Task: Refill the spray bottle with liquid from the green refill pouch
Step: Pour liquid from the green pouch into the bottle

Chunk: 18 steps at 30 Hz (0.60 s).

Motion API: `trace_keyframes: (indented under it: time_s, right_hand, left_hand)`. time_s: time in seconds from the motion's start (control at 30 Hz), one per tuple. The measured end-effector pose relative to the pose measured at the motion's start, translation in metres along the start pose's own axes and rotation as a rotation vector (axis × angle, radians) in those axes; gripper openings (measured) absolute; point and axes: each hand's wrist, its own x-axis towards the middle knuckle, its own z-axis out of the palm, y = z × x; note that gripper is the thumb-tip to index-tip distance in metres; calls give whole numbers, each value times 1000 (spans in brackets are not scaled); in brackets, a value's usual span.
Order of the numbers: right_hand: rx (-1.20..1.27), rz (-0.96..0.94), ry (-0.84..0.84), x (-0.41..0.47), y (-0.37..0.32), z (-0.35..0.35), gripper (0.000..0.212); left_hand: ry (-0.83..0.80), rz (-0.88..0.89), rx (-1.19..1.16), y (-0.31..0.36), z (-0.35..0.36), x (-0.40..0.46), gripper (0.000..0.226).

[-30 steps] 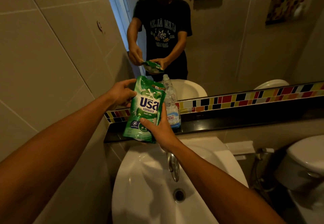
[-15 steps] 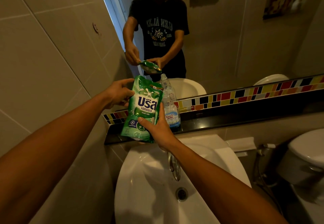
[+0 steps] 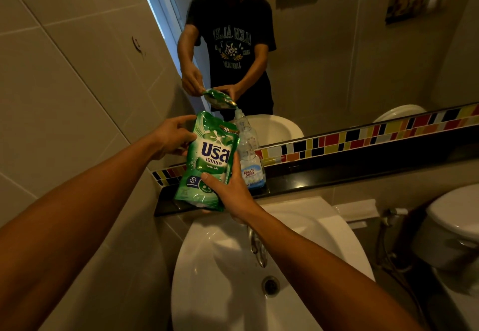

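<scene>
We hold one glossy green plastic refill pouch (image 3: 207, 160) tipped over one clear plastic spray bottle (image 3: 248, 153), so its upper corner meets the bottle's open neck, probably to pour without spilling. The bottle stands on the black ledge (image 3: 337, 172) above the white ceramic sink (image 3: 233, 278). Our left hand (image 3: 172, 136) steadies the pouch's top edge, fingers curled on it; our right hand (image 3: 230, 190) clasps its lower part, seemingly to lift and squeeze.
</scene>
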Motion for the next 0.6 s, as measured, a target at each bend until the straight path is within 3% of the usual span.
trace_keyframes:
  time_s: [0.6]
  right_hand:
    - [36,-10,5,2,-4,6,92]
  left_hand:
    - [5,8,16,8,-7,1,63]
